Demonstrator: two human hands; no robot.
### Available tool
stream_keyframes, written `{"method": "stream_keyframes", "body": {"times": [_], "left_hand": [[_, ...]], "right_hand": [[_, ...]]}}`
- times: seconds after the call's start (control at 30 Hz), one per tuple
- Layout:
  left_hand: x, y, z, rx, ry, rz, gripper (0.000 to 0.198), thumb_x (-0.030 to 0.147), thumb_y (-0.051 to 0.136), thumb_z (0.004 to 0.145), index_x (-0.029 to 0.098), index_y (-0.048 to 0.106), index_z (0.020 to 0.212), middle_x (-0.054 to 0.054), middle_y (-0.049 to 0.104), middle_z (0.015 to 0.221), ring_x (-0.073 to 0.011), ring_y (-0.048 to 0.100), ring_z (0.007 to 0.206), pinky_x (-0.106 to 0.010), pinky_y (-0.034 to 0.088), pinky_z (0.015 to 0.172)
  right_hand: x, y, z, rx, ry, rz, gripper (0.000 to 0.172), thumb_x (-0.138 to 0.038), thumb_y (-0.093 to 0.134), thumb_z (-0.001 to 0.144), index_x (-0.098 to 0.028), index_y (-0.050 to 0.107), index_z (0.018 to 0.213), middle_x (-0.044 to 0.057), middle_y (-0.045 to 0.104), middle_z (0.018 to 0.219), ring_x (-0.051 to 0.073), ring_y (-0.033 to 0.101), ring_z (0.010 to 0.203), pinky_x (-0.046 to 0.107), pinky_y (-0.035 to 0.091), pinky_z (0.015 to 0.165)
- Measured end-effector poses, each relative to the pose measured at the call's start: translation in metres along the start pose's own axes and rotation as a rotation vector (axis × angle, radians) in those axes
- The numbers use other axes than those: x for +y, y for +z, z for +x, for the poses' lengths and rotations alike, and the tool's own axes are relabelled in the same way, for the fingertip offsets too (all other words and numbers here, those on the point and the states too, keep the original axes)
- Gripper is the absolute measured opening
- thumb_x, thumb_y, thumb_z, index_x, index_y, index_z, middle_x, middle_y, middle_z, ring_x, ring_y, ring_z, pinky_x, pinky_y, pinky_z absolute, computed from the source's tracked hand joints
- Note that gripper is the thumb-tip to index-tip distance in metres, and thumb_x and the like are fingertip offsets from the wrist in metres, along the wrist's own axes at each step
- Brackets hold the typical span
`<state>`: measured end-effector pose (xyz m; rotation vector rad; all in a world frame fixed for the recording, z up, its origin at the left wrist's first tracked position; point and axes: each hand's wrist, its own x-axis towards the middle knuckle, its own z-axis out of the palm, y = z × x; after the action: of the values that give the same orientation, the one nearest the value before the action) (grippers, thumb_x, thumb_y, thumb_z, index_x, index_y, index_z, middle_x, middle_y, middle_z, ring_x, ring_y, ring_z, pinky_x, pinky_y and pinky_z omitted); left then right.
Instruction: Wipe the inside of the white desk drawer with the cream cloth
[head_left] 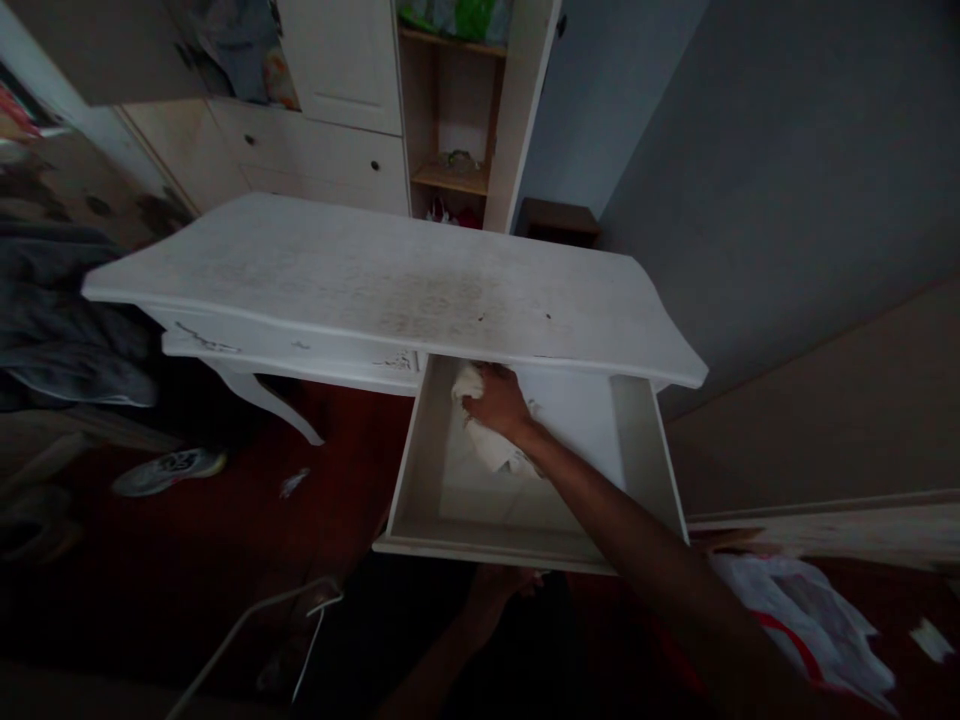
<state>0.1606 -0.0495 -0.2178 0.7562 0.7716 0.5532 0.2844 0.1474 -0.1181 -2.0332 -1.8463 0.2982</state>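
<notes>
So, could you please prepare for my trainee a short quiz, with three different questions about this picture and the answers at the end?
1. What does the right hand hold inside the open drawer?
2. True or false: the left hand is also inside the drawer.
3. Where on top of the white desk is the dark smudging heaviest?
A) At the far right end
B) Around the middle
C) At the left front corner

Key:
1. A pale, crumpled cloth.
2. False; it shows below the drawer's front edge.
3. B.
</notes>
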Motion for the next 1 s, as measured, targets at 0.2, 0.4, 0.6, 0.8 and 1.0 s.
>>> {"method": "stream_keyframes", "body": {"times": [0.2, 0.4, 0.6, 0.8, 1.0], "left_hand": [[0.003, 0.0, -0.003, -0.022, 0.019, -0.01, 0.06, 0.068, 0.075, 0.057, 0.011, 0.07, 0.072, -0.008, 0.067, 0.069, -0.0147, 0.055, 0.062, -0.029, 0.042, 0.066], [0.004, 0.001, -0.002, -0.017, 0.007, -0.021, 0.061, 0.07, 0.076, 0.052, 0.011, 0.068, 0.068, -0.008, 0.066, 0.067, -0.0142, 0.053, 0.061, -0.028, 0.041, 0.063], [0.0, 0.0, 0.0, 0.005, -0.02, -0.013, 0.061, 0.069, 0.076, 0.052, 0.011, 0.069, 0.067, -0.009, 0.067, 0.068, -0.0147, 0.054, 0.061, -0.029, 0.042, 0.065], [-0.003, -0.001, 0.001, 0.002, 0.002, -0.004, 0.06, 0.069, 0.075, 0.055, 0.011, 0.068, 0.066, -0.009, 0.067, 0.068, -0.0149, 0.055, 0.062, -0.029, 0.043, 0.065], [-0.007, -0.001, 0.003, 0.048, -0.036, -0.046, 0.061, 0.069, 0.08, 0.044, 0.011, 0.067, 0.063, -0.007, 0.066, 0.064, -0.0137, 0.054, 0.059, -0.027, 0.043, 0.062]], "right_hand": [[-0.028, 0.011, 0.007, -0.086, -0.249, 0.009, 0.055, -0.033, 0.068, 0.075, -0.012, 0.054, 0.124, 0.015, 0.056, 0.131, 0.027, 0.048, 0.122, 0.039, 0.034, 0.105], [-0.039, 0.008, -0.014, -0.25, -0.32, -0.094, 0.038, -0.038, 0.067, 0.073, -0.013, 0.063, 0.101, 0.012, 0.067, 0.104, 0.027, 0.059, 0.097, 0.036, 0.044, 0.087], [-0.043, 0.001, -0.056, -0.479, -0.461, -0.07, 0.033, -0.04, 0.068, 0.071, -0.017, 0.067, 0.094, 0.01, 0.068, 0.094, 0.026, 0.061, 0.091, 0.033, 0.045, 0.077], [-0.043, 0.0, -0.068, -0.782, -0.662, 0.015, 0.026, -0.034, 0.067, 0.069, -0.019, 0.069, 0.09, 0.006, 0.069, 0.085, 0.021, 0.062, 0.084, 0.028, 0.044, 0.071], [-0.033, -0.004, -0.063, -0.896, -0.715, 0.076, 0.034, -0.028, 0.064, 0.069, -0.017, 0.069, 0.101, 0.006, 0.07, 0.089, 0.019, 0.062, 0.081, 0.025, 0.042, 0.066]]}}
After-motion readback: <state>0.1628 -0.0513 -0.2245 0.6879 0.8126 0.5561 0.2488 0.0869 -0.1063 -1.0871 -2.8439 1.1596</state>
